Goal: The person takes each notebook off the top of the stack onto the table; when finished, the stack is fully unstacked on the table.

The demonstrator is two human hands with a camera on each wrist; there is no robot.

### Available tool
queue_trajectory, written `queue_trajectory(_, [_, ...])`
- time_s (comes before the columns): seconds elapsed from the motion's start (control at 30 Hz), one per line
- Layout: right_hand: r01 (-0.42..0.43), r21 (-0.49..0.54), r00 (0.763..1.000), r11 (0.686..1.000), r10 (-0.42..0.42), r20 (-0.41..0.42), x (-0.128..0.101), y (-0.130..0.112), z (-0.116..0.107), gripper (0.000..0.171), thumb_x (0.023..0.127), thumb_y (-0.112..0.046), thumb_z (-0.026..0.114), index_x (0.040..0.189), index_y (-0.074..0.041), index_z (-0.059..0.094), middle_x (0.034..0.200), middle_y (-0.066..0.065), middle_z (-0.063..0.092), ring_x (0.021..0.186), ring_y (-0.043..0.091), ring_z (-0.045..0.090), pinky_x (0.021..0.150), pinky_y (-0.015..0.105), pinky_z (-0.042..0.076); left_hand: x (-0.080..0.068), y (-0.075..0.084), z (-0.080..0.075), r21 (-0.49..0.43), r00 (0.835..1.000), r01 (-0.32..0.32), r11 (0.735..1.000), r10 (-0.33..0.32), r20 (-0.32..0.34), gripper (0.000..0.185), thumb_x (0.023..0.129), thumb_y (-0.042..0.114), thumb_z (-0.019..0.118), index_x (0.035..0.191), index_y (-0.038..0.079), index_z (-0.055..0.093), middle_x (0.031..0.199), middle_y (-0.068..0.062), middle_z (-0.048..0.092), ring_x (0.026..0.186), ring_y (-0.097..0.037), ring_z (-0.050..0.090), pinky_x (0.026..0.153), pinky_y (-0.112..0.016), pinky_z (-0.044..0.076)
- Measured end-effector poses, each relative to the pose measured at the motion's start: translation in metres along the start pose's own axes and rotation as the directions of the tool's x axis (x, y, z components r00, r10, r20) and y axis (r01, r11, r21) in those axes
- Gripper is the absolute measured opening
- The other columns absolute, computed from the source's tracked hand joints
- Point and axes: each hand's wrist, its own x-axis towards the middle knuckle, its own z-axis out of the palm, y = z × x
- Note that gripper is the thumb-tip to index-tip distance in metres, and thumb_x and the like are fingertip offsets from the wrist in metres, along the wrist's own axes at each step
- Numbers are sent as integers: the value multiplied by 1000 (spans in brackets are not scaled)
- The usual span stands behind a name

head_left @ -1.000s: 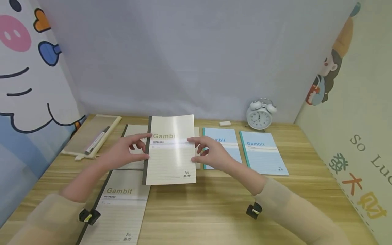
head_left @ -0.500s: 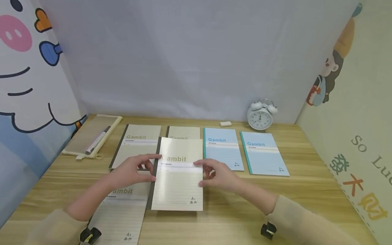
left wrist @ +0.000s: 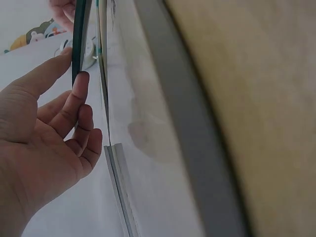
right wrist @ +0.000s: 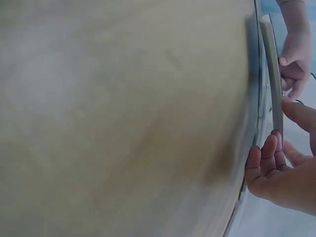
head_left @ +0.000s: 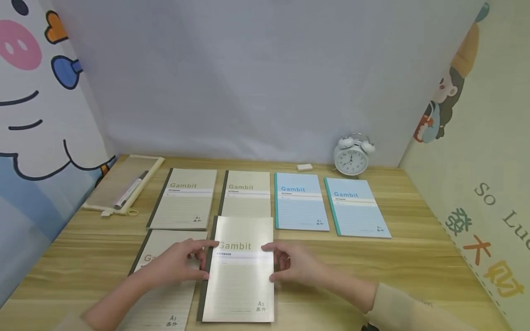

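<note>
The cream rectangular paper notebook with gold "Gambit" lettering and a dark grey spine (head_left: pixel 244 285) is held just above the light wood-grain bench (head_left: pixel 418 271), well to the left of the white round twin-bell alarm clock (head_left: pixel 351 158) and nearer the person. The left hand (head_left: pixel 178 262) pinches its spine edge between thumb and fingers; the right hand (head_left: pixel 300 265) pinches the opposite edge likewise, the spare fingers of both curled. Directly in front of the clock lies a pale blue notebook with a green spine (head_left: pixel 357 207), and in front and to the clock's left a matching blue notebook (head_left: pixel 301 202). Farther left of the clock lie a flat cream notebook (head_left: pixel 246 195), partly hidden behind the held one, and a second flat cream notebook (head_left: pixel 182 200). A third flat cream notebook (head_left: pixel 169 305), partly hidden by the left hand, lies well toward the person from the clock. A small white rectangular block (head_left: pixel 304 167) is near the clock's left side. Leftmost from the clock lies a see-through beige pouch (head_left: pixel 118 172), a white-and-black marker pen (head_left: pixel 130 190) on or inside it.
</note>
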Motion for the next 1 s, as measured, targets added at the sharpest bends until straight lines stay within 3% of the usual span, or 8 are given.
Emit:
queue_trajectory(0.17, [10, -12, 1000, 1000, -9, 24, -2, 1, 10, 64, 72, -15, 82, 129, -7, 56, 80, -5, 56, 64, 2, 47, 60, 17, 45, -4, 5, 2, 26, 998, 42, 999, -43, 44, 67, 73, 34, 80, 132, 16, 54, 76, 18, 56, 77, -6, 45, 72, -25, 38])
queue_trajectory(0.4, [29, -59, 998, 998, -25, 62, -3, -1, 15, 64, 71, -15, 82, 128, -2, 56, 77, -5, 56, 61, 0, 45, 58, 15, 43, -5, 10, 3, 37, 993, 17, 999, -21, 112, 64, 74, 32, 79, 129, 9, 56, 72, 16, 55, 71, -6, 42, 66, -24, 33])
queue_trajectory(0.8, [39, -175, 994, 984, -20, 112, -1, 1, 13, 65, 73, -20, 82, 129, -2, 55, 76, -9, 53, 63, 1, 43, 59, 15, 41, 4, 11, 4, 119, 984, 25, 993, -45, 174, 60, 76, 28, 79, 129, 13, 56, 68, 15, 51, 66, -5, 40, 61, -24, 33])
queue_trajectory(1.0, [51, -207, 994, 977, -28, 110, 1, 0, 13, 64, 72, -22, 82, 128, -3, 57, 76, -9, 52, 65, 2, 43, 61, 15, 40, 5, 7, 2, 105, 979, 19, 994, -40, 202, 61, 76, 27, 78, 131, 14, 55, 68, 14, 53, 64, -5, 42, 60, -24, 34])
